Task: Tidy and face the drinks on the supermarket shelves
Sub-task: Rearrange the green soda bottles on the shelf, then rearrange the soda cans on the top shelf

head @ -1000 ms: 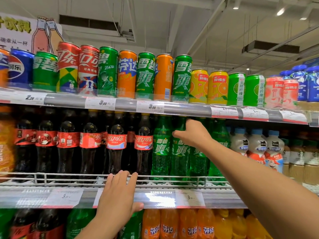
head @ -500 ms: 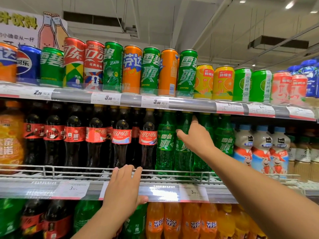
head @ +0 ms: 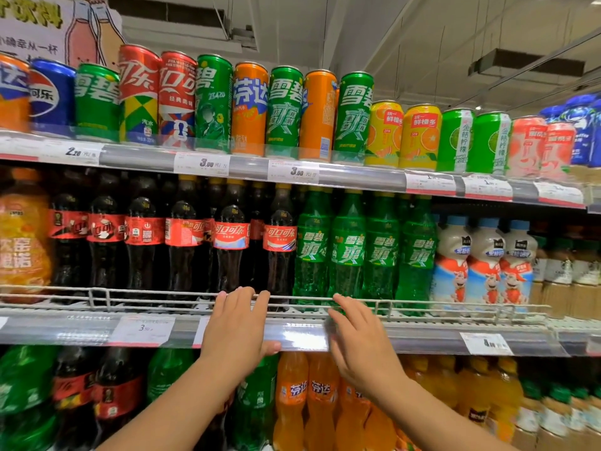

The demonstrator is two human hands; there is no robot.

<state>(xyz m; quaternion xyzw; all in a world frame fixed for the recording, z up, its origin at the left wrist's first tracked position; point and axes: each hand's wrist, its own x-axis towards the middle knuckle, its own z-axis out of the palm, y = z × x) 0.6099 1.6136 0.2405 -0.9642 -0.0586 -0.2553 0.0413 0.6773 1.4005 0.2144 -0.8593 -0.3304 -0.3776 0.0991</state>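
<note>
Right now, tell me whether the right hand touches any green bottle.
Apart. The head view shows the right hand low on the shelf rail, below the green bottles.

Both hands lie at the middle shelf's wire rail (head: 136, 292): the left hand (head: 239, 323) under the cola bottles (head: 231, 242), the right hand (head: 359, 340) (slightly blurred) below the green soda bottles (head: 348, 249). Cans (head: 250, 109) line the shelf above.

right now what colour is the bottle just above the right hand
Green bottle with a green label, above the right hand; head view.
</note>
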